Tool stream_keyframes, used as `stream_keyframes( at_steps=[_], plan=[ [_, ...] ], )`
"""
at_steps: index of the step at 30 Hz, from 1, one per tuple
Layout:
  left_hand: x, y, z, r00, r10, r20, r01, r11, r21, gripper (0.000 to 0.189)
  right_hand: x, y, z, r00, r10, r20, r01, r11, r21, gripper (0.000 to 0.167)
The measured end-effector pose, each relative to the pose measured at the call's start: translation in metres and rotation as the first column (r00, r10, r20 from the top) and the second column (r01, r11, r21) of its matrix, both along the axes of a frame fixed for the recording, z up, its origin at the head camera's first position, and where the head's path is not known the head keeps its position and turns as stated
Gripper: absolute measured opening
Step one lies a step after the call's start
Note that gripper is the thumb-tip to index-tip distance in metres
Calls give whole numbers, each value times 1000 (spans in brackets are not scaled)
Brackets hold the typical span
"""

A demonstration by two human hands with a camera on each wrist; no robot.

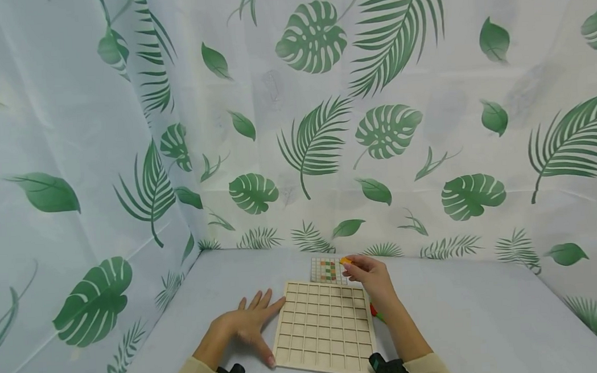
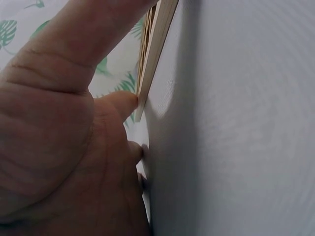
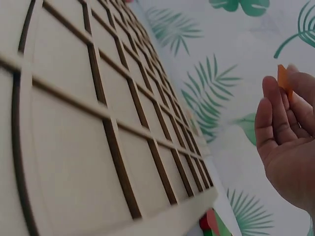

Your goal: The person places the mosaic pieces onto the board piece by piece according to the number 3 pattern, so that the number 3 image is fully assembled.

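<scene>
A light wooden board (image 1: pixel 324 328) with a grid of square compartments lies flat on the table. My left hand (image 1: pixel 246 325) rests at its left side with fingers spread, thumb and index finger touching the edge; in the left wrist view that index fingertip meets the board's side. Between thumb and fingers, my right hand (image 1: pixel 372 276) pinches a small orange tile (image 3: pixel 284 82), held up beyond the board's far right corner. Behind the board lies a pattern card (image 1: pixel 320 269) printed with a grid and coloured squares, partly covered by the right hand in the head view.
Red and green pieces (image 1: pixel 375 313) lie just right of the board, partly hidden by the right forearm. A pale cloth covers the table (image 1: pixel 481 318). Leaf-print curtains (image 1: pixel 318 94) hang behind it and to the left.
</scene>
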State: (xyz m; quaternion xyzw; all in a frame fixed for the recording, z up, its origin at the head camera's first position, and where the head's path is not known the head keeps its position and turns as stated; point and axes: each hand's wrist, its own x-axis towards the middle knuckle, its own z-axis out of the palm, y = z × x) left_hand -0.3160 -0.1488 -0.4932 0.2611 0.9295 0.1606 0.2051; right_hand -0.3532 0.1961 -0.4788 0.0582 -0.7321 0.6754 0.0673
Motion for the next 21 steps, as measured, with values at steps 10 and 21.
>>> stream_keyframes(
  at_steps=[10,21],
  plan=[
    [0,1,1,1000,12,-5,-12,1000,-16,139,-3,-23,-6,988,141,67,-134,985,-108,42],
    [1,2,0,1000,15,-1,-15,1000,-27,138,-5,-44,-17,968,229,98,-232,973,16,38]
  ],
)
